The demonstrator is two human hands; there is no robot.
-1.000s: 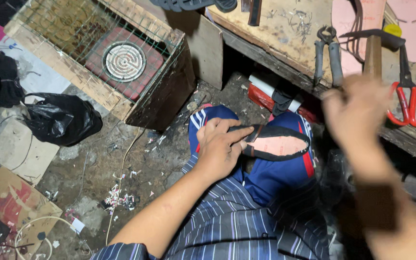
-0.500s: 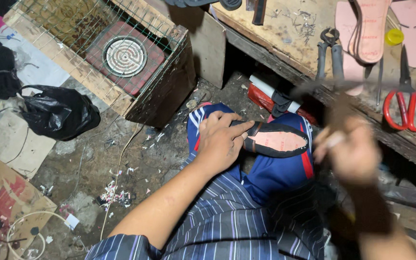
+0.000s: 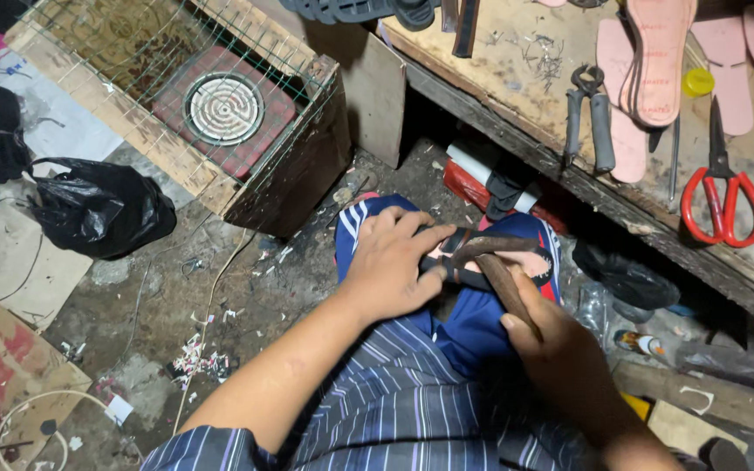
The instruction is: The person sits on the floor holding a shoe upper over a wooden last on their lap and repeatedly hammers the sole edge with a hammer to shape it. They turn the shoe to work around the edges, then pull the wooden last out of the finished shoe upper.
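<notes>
On the person's knee, at frame centre, lies a sandal [image 3: 517,262] with a pink insole and dark straps, resting against blue trousers [image 3: 473,323] with white side stripes.

Left hand [image 3: 392,266]: clenched over the sandal's near end, fingers [image 3: 425,237] pressing on the strap and pinning the piece to the knee.

Right hand [image 3: 560,349]: at five o'clock from the sandal, grasping a brown wooden handle [image 3: 503,283] that slants up to eleven o'clock, its head meeting the strap just beside the left fingertips. Whether the tool head touches the sole cannot be told.

Surroundings, outward:
- Workbench [image 3: 499,87], twelve to three o'clock, worn wood, scattered with small nails.
- Pincers [image 3: 588,118], dark metal, at one o'clock on the bench.
- Pink insoles [image 3: 656,61], several, laid at one to two o'clock.
- Red-handled scissors [image 3: 719,187], at two o'clock.
- Yellow cap [image 3: 698,81], beside the insoles.
- Wooden crate [image 3: 185,166] with wire mesh over a round coil burner [image 3: 222,107], at ten o'clock.
- Black plastic bag [image 3: 98,209], at nine o'clock on the littered floor.

Risk note: the tool's working end sits very near the left fingers; a slip or a mis-aimed blow would likely catch them. The sandal rests on a rounded knee, so it may well roll or shift under pressure, skewing the strap.
</notes>
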